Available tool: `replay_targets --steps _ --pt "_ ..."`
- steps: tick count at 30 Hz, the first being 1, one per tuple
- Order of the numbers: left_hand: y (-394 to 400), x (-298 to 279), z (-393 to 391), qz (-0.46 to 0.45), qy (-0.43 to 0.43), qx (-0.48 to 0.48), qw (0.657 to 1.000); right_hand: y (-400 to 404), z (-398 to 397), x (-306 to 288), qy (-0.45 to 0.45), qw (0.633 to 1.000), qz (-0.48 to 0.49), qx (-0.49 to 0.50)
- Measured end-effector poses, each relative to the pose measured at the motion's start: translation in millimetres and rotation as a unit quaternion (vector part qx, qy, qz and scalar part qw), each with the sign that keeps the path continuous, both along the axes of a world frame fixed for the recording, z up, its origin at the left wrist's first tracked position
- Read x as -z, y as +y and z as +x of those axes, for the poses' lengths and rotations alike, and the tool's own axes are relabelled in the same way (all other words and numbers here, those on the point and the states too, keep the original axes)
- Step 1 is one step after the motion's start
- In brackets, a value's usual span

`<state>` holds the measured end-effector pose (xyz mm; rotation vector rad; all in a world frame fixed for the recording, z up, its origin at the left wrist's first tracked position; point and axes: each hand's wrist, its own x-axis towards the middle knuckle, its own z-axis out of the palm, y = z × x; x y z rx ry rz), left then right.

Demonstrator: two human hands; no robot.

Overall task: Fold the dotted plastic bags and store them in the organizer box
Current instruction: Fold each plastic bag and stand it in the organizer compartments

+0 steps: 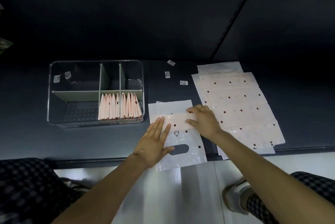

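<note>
Dotted bag (178, 133) lies flat at bench (27, 133) front edge, handle cutout end overhanging toward person, far end folded back over mid-section; L hand (154, 142) rests on it w/ fingers straight, pressing fold's left part, R hand (204, 120) grips fold's right end, fingers curled over its edge. Clear organizer box (96, 93) stands just left of bag, folded bags (119, 106) upright in its front-right compartment. Stack of unfolded bags (235, 107) lies flat just right of R hand; three small labels (183, 82) sit on bench behind bag.
</note>
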<state>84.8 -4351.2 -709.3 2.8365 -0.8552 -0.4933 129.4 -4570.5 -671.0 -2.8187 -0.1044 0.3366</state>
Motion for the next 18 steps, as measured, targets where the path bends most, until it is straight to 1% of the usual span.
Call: replay_targets --steps 3,7,8,9,10,11,13,15,17,18 --pt "3 -5 4 -0.046 0.001 -0.014 0.999 4 18 -6 0.071 0.997 -0.015 0.010" --pt "1 -14 6 -0.046 -0.040 -0.026 0.998 10 22 -13 0.174 0.983 -0.063 -0.001" --pt "-1 -16 5 -0.054 -0.049 -0.034 0.997 12 18 -16 0.190 0.980 -0.054 0.006" --pt "-4 -18 4 -0.069 -0.055 -0.040 0.995 13 13 -18 0.201 0.979 -0.023 0.022" --pt "-7 -19 1 -0.089 -0.059 -0.041 0.993 16 6 -20 0.211 0.975 0.029 0.058" --pt "-11 -21 -2 -0.110 -0.062 -0.038 0.991 19 -1 -22 0.222 0.964 0.095 0.112" --pt "-18 -25 -13 -0.146 -0.074 -0.022 0.986 25 -19 -23 0.242 0.918 0.217 0.229" --pt "-20 -26 -23 -0.175 -0.103 -0.013 0.979 36 -40 -22 0.258 0.851 0.325 0.322" --pt "-18 -25 -29 -0.182 -0.148 -0.005 0.972 48 -61 -21 0.261 0.777 0.419 0.390" --pt "-16 -24 -32 -0.181 -0.166 0.007 0.969 53 -71 -20 0.258 0.754 0.450 0.403"
